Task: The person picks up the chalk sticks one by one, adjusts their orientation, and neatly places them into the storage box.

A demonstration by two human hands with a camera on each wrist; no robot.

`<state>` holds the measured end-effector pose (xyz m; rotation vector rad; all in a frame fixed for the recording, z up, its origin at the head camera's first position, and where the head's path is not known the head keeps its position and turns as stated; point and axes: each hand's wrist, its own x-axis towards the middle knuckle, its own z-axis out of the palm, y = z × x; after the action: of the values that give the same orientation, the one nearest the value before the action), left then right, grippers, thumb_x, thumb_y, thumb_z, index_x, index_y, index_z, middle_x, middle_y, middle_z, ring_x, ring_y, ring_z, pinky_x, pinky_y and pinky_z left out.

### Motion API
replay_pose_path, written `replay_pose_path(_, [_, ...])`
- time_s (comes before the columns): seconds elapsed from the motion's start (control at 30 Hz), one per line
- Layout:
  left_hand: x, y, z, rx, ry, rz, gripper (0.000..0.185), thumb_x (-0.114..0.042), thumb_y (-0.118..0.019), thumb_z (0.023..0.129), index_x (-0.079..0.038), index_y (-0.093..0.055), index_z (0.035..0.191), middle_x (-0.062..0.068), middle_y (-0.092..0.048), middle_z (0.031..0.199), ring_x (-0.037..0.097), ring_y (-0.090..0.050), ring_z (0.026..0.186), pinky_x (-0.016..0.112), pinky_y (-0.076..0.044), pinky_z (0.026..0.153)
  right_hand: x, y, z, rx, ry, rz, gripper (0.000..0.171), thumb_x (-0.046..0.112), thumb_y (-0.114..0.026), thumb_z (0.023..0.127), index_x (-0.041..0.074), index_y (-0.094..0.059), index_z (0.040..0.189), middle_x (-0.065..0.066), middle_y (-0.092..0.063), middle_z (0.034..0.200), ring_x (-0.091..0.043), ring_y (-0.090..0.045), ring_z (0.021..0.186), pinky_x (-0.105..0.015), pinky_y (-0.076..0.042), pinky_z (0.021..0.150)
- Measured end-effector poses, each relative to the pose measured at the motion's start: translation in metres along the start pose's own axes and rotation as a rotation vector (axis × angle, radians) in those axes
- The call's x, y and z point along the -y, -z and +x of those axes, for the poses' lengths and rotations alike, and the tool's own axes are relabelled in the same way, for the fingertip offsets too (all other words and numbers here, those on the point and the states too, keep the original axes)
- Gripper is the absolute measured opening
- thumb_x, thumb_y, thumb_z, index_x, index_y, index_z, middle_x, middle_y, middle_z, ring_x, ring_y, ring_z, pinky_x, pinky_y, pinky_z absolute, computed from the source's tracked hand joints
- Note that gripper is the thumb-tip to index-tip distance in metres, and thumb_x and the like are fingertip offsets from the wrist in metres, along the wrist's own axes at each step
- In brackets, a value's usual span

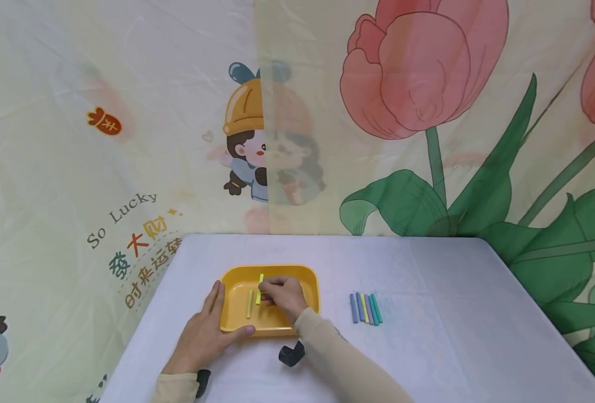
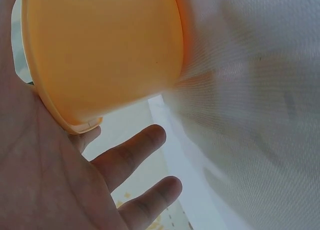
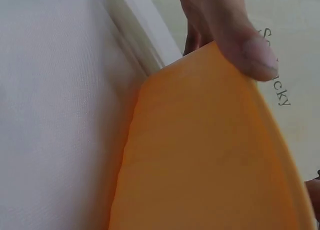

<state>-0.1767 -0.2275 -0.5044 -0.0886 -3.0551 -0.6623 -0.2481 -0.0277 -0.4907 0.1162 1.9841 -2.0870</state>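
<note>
Hands are both at the yellow tray (image 1: 309, 280), which sits near the front middle of the white table (image 1: 453, 336). Left hand (image 1: 204, 336) lies flat with straight fingers against the tray's left side, thumb along the front rim. Right hand (image 1: 283, 295) is inside the tray, fingertips pinching a yellow-green stick (image 1: 259, 288); another stick (image 1: 249, 303) lies just left of it. Over to the right, well apart from the tray, there's a row of colored sticks (image 1: 366, 308) side by side.

Both hands bare — the left hand (image 1: 204, 334) and right hand (image 1: 283, 295) each emerge from a snug beige sleeve (image 1: 337, 358), a black wrist-mounted device (image 1: 291, 354) strapped just behind.
</note>
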Motion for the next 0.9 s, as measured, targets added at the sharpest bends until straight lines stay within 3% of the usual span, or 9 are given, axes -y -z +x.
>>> replay_pose_path(0.3, [0.001,-0.002,0.0,0.005,0.0,-0.008,0.13,-0.086,-0.06,0.076,-0.006,-0.006,0.163,0.013,-0.007,0.17,0.046,-0.057,0.116,0.061,-0.045,0.1,0.002,-0.004,0.011,-0.031,-0.04,-0.187,0.021,0.02,-0.077,0.089,0.004,-0.075,0.103,-0.006,-0.072,0.083,-0.015,-0.067,0.068,-0.027,-0.06,0.067])
replay_pose_path(0.5, [0.002,-0.002,0.001,0.003,-0.01,-0.009,0.13,-0.086,-0.059,0.077,-0.006,-0.005,0.163,0.013,-0.006,0.17,0.045,-0.056,0.12,0.061,-0.043,0.102,-0.001,-0.008,0.014,-0.008,-0.048,-0.234,0.011,0.013,-0.078,0.088,0.003,-0.077,0.092,-0.008,-0.071,0.073,-0.013,-0.063,0.058,-0.028,-0.059,0.062])
replay_pose_path(0.9, [0.001,-0.003,0.001,0.0,-0.014,-0.007,0.13,-0.085,-0.059,0.077,-0.004,-0.005,0.163,0.015,-0.007,0.169,0.042,-0.057,0.12,0.06,-0.043,0.102,-0.007,-0.013,0.017,0.01,-0.066,-0.306,0.009,0.009,-0.078,0.089,0.0,-0.077,0.089,-0.013,-0.073,0.073,-0.013,-0.063,0.053,-0.025,-0.058,0.055])
